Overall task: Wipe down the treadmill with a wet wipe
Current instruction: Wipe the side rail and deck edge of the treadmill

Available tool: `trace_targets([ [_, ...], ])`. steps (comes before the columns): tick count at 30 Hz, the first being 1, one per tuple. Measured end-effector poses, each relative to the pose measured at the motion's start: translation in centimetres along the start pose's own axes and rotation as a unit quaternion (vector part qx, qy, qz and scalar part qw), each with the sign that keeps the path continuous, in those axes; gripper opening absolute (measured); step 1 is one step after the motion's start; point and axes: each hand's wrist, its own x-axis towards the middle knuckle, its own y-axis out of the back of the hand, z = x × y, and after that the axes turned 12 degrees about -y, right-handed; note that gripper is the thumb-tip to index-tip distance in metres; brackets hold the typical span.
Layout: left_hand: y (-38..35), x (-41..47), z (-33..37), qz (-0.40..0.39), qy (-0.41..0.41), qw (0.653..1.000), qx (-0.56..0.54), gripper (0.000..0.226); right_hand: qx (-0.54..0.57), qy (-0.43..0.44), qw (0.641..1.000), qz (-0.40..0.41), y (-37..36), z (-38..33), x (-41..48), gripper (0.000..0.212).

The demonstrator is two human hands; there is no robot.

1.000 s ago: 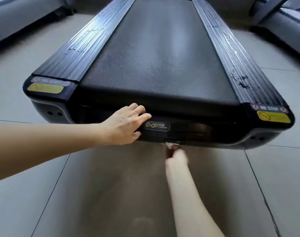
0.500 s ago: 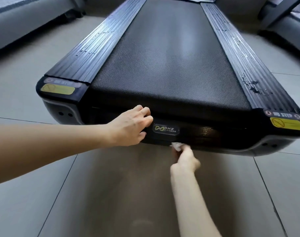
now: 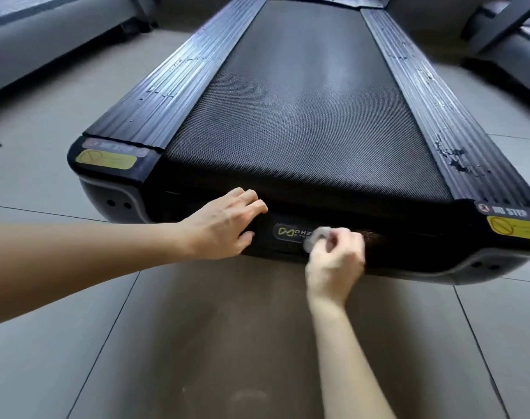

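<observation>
Right hand [image 3: 333,261] seemingly presses wet wipe [image 3: 316,237] against treadmill [image 3: 303,116].

Right hand [image 3: 333,264] presses wet wipe [image 3: 316,237] on treadmill [image 3: 306,122] end.

left hand [image 3: 224,225] on treadmill [image 3: 303,116] end, wipe [image 3: 316,237] right of it

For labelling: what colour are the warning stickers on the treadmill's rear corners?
Yellow, on both warning stickers, seen in the head view.
</observation>
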Motion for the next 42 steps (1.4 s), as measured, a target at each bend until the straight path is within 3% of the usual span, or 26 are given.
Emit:
trace_targets([
  [3, -0.1, 0.2, -0.1, 0.002, 0.013, 1.000, -0.014, 0.044, -0.031, 0.161, 0.973, -0.164, -2.9, -3.6, -5.0, 0.008],
  [5, -0.1, 0.1, -0.3, 0.005, 0.009, 1.000, -0.016, 0.044, -0.057, 0.233, 0.948, -0.210, -3.1, -3.6, -4.8, 0.008],
  [8, -0.2, -0.6, -0.6, 0.005, -0.004, 1.000, 0.013, 0.049, -0.096, 0.208, 0.968, -0.106, -0.3, -0.3, 0.2, 0.008],
  [10, -0.2, -1.0, -0.8, 0.002, -0.008, 0.999, 0.042, 0.053, -0.138, 0.147, 0.979, 0.003, 2.3, 2.3, 3.8, 0.010],
  [12, -0.3, -1.1, -0.9, 0.001, -0.012, 0.998, 0.069, 0.053, -0.156, 0.086, 0.982, 0.055, 2.9, 3.2, 5.2, 0.004],
  [15, -0.7, -0.8, -0.8, 0.015, 0.012, 0.998, 0.062, 0.050, -0.128, 0.075, 0.989, 0.017, 0.1, 0.9, 2.8, 0.002],
  [19, -0.9, -0.8, -0.4, 0.040, 0.103, 0.992, -0.056, 0.034, -0.089, 0.177, 0.975, -0.100, -4.0, -4.9, -3.5, 0.014],
  [23, -0.8, -1.6, -0.6, 0.024, 0.103, 0.992, -0.074, 0.025, -0.088, 0.248, 0.945, -0.194, -3.2, -5.1, -3.7, 0.026],
  [28, -0.4, 0.7, 1.8, 0.089, 0.050, 0.985, -0.136, 0.019, -0.084, 0.141, 0.980, -0.113, 1.1, -1.2, 1.0, 0.027],
  [30, -1.0, 2.9, 3.4, 0.088, 0.033, 0.981, -0.172, 0.020, -0.028, 0.111, 0.979, -0.167, 1.2, -2.0, 0.6, 0.035],
  [33, -1.9, 5.3, 4.5, 0.098, 0.088, 0.971, -0.198, 0.014, 0.084, -0.001, 0.957, -0.279, 1.1, -3.3, 1.0, 0.041],
  [36, -2.2, 6.3, 4.2, 0.083, 0.111, 0.975, -0.172, 0.011, 0.147, -0.101, 0.940, -0.290, 2.0, -3.1, 2.9, 0.039],
  [40, -2.0, 5.7, 3.9, 0.048, 0.072, 0.990, -0.115, 0.003, -0.011, 0.046, 0.975, -0.216, 2.8, -3.4, 5.3, 0.020],
  [42, -1.5, 4.3, 3.4, 0.032, 0.100, 0.990, -0.093, 0.005, -0.110, 0.230, 0.937, -0.240, 2.5, -3.4, 5.9, 0.014],
])
